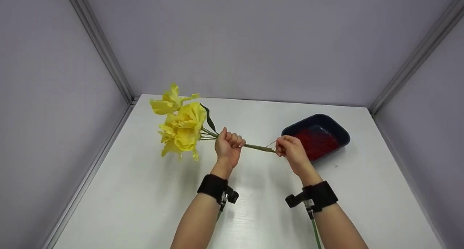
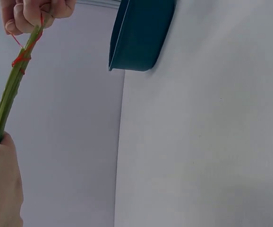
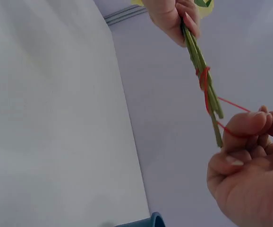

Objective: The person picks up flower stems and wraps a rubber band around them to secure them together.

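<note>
Flowers [image 1: 181,127] are up in the air over the white worktop [image 1: 145,191]. My left hand [image 1: 228,147] has a tight grip around the green stems [image 3: 200,64]. My right hand [image 1: 291,151] pinches a red rubber band [image 3: 204,85] that is looped around the stem ends and pulled thin. I think the band could snap or slip off the short ends if I pull too hard. Just behind my right hand sits a dark blue tray [image 1: 339,131] with more red bands [image 1: 317,142] inside.
</note>
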